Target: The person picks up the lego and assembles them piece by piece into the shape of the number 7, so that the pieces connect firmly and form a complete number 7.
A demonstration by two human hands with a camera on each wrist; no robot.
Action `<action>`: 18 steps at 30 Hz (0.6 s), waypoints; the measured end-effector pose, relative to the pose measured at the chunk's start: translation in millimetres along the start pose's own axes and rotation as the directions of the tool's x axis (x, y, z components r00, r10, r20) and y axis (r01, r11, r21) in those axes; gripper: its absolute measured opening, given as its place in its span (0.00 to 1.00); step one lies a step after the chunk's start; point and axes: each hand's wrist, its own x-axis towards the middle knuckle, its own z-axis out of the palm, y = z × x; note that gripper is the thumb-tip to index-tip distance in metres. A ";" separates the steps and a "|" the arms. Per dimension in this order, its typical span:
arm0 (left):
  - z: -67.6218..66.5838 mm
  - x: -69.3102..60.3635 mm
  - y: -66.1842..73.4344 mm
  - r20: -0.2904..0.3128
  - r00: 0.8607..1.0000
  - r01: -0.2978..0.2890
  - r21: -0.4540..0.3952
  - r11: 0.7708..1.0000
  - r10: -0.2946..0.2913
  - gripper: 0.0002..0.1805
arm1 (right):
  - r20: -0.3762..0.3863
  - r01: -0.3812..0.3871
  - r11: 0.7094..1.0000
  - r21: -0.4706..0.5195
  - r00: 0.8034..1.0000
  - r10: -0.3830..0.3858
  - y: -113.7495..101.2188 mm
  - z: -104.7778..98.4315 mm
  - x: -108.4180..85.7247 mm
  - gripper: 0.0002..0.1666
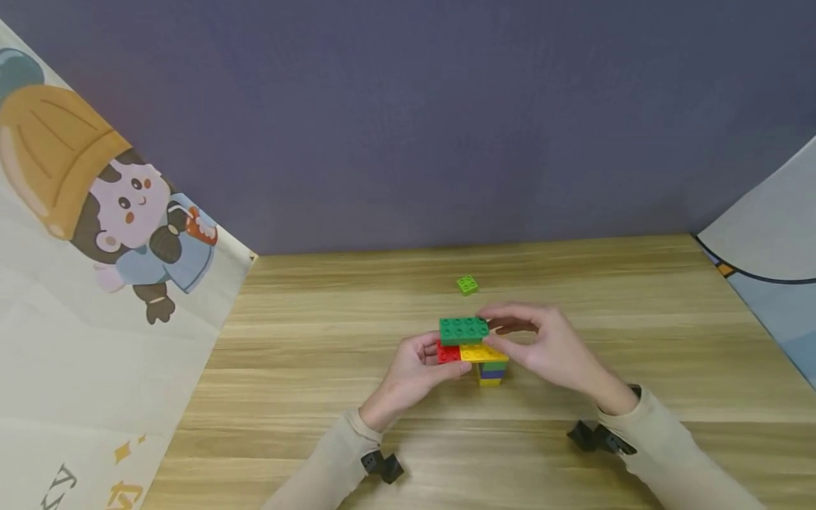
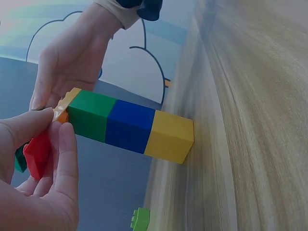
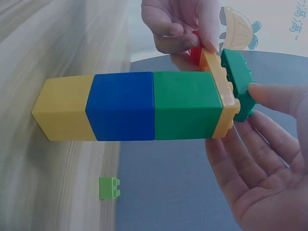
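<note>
1. Pinching green eight-stud brick (image 1: 464,331) with right hand (image 1: 551,347), just above yellow brick (image 1: 482,353).
2. Gripping red brick (image 1: 449,353) with left hand (image 1: 413,372).
3. Note green-blue-yellow column (image 2: 130,126) under yellow brick, on tabletop (image 1: 319,312), plus lime four-stud brick (image 1: 467,285) behind.

"Any writing you can read from here?"

"On the white sheet (image 1: 83,382), grey letters (image 1: 66,476) like 'xy', partly cut off. The orange lettering (image 1: 124,494) and small characters (image 3: 299,19) aren't readable."
</note>
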 end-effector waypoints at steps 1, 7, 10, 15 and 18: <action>0.0 -0.1 0.0 -0.001 1.000 -0.002 0.002 1.000 0.002 0.27 | -0.001 -0.002 1.000 -0.001 1.000 0.002 -0.1 0.5 -0.8 0.20; -0.1 -0.1 -0.4 0.001 1.000 -0.004 -0.003 1.000 0.004 0.26 | -0.009 0.000 1.000 -0.009 1.000 0.000 0.4 4.7 -5.8 0.20; -0.1 0.3 -1.0 0.000 1.000 -0.002 -0.016 1.000 0.002 0.26 | -0.017 0.013 1.000 -0.011 1.000 -0.013 1.3 7.6 -7.9 0.20; 0.4 0.4 -0.8 -0.009 1.000 0.007 -0.023 1.000 -0.008 0.25 | -0.028 0.030 0.999 -0.018 0.999 -0.031 2.9 11.1 -10.1 0.20; 0.5 0.6 -0.6 -0.011 1.000 0.013 -0.025 1.000 -0.014 0.25 | -0.028 0.036 0.999 -0.023 0.999 -0.037 3.6 11.9 -10.6 0.20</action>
